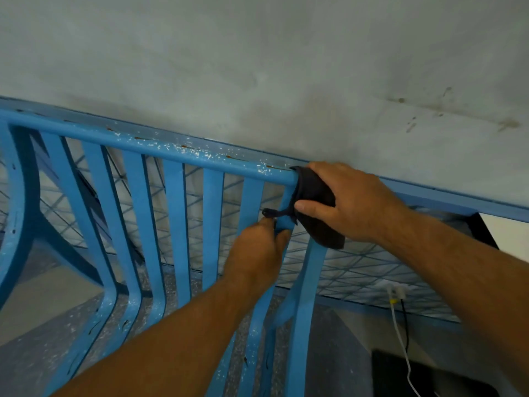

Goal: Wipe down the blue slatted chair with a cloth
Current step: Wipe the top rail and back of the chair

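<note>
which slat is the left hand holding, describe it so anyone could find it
Start at the blue chair's top rail and follow it right to the dark cloth under the right hand. The slat dropping beside that cloth is pinched by the left hand; no other slat is touched.

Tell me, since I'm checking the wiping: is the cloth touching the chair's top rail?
Touching. The head view shows the dark cloth wrapped over the top rail's right end, pressed by the right hand.

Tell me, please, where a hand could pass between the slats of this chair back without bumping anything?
The gaps between the blue slats left of the left hand, under the top rail, look open. It is crowded at the rail's right end, where the right hand presses the dark cloth.
</note>
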A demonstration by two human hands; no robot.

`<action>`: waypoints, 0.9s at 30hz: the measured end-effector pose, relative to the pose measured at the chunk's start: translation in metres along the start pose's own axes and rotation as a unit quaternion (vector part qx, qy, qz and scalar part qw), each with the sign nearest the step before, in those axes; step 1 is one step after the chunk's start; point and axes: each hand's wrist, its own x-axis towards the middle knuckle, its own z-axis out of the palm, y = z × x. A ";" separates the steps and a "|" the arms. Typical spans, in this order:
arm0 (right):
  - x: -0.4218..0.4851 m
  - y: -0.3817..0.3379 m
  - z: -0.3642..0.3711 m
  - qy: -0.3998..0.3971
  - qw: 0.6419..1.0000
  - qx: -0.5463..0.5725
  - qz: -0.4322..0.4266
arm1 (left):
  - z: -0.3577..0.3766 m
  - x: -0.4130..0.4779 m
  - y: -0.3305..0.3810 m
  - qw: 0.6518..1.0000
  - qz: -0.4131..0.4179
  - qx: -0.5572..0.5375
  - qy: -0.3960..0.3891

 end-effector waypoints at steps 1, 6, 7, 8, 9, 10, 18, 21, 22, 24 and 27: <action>0.003 0.001 -0.003 -0.015 1.000 -0.023 0.004 | -0.006 -0.003 -0.003 0.999 -0.009 0.016 0.037; 0.023 0.000 -0.011 -0.055 0.996 -0.065 0.022 | -0.034 -0.005 -0.014 0.987 -0.068 0.019 0.146; 0.024 0.000 -0.011 -0.046 0.996 -0.072 0.016 | -0.035 -0.002 -0.013 0.987 -0.070 0.013 0.145; 0.023 0.000 -0.009 -0.035 0.996 -0.085 0.010 | -0.035 0.002 -0.011 0.988 -0.068 0.008 0.140; 0.020 0.000 -0.006 -0.016 0.996 -0.090 -0.003 | -0.034 0.005 -0.009 0.989 -0.061 0.008 0.132; 0.015 0.001 0.000 0.017 0.995 -0.092 -0.028 | -0.033 0.008 -0.008 0.991 -0.050 0.009 0.124; 0.025 -0.007 -0.007 -0.045 0.994 -0.093 -0.041 | -0.029 0.012 -0.015 0.993 -0.028 0.016 0.110; 0.039 -0.016 -0.017 -0.111 0.990 -0.081 -0.020 | -0.029 0.013 -0.016 0.994 -0.032 0.010 0.100; 0.038 -0.017 -0.016 -0.101 0.991 -0.086 -0.019 | -0.030 0.013 -0.016 0.995 -0.033 0.012 0.097; 0.032 -0.016 -0.008 -0.046 0.991 -0.124 -0.017 | -0.031 0.013 -0.015 0.995 -0.035 0.019 0.091; 0.021 -0.014 0.009 0.080 0.983 -0.148 -0.069 | -0.033 0.011 -0.012 0.995 -0.033 0.019 0.091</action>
